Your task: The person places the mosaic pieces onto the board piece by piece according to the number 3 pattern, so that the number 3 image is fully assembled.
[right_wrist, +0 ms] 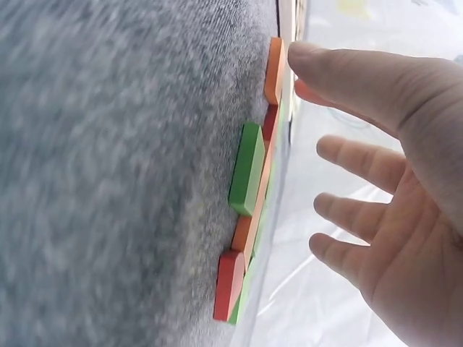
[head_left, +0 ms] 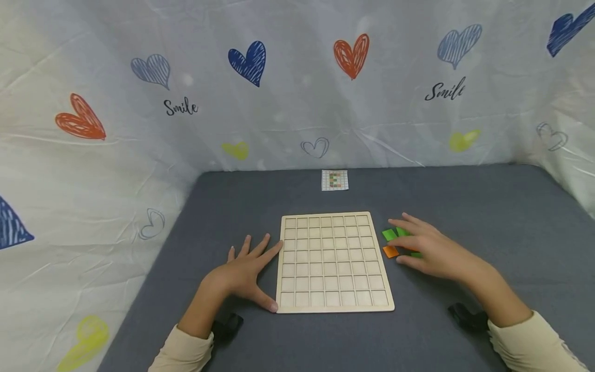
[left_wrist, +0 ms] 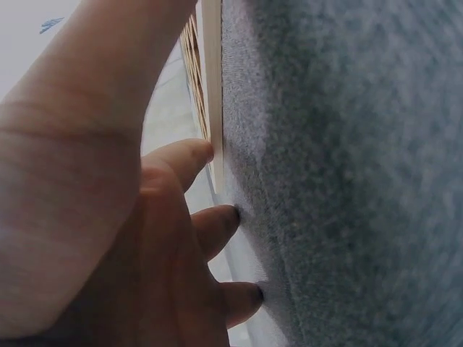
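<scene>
A pale wooden grid board (head_left: 329, 262) with bare square cells lies on the grey table. My left hand (head_left: 246, 271) is spread at its left side, with the thumb at the lower left corner and the index fingertip at the left edge. To the right of the board, my right hand (head_left: 429, 250) hovers over a small group of coloured tiles, its fingers apart and holding nothing. The right wrist view shows a green tile (right_wrist: 247, 170), a red tile (right_wrist: 229, 284) and an orange tile (right_wrist: 274, 71) on the cloth below the fingers. Part of the group is hidden under the hand in the head view.
A small printed card (head_left: 334, 180) with a coloured grid pattern lies at the table's back edge. Behind the grey table (head_left: 260, 196) hangs a white curtain (head_left: 288, 103) with hearts and lettering. A black strap piece (head_left: 467, 316) shows beneath the right wrist.
</scene>
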The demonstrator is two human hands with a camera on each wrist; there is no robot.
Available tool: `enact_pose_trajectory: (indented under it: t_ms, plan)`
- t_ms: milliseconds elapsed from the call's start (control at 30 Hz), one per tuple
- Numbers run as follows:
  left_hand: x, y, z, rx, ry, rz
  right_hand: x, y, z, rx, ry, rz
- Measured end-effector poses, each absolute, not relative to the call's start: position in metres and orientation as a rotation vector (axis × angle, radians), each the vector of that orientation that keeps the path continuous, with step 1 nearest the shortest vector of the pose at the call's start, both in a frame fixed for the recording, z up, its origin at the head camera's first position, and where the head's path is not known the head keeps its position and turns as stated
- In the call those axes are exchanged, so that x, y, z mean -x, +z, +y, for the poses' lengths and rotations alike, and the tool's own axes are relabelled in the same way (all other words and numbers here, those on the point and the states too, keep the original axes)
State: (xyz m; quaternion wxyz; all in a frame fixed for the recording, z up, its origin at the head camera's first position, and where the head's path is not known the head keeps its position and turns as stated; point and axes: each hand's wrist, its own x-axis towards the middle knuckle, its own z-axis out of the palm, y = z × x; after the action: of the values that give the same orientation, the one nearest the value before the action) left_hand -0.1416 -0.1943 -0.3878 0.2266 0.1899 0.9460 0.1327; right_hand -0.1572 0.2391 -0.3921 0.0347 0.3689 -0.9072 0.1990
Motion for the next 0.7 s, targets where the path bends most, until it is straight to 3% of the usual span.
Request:
enact_pose_trajectory:
  t_ms: [700]
  plan:
    - [0.1404, -0.3884, -0.1924, -0.516, 0.356, 2.613, 0.1677, -0.3987, 0.2313, -1.131, 0.527, -2.828]
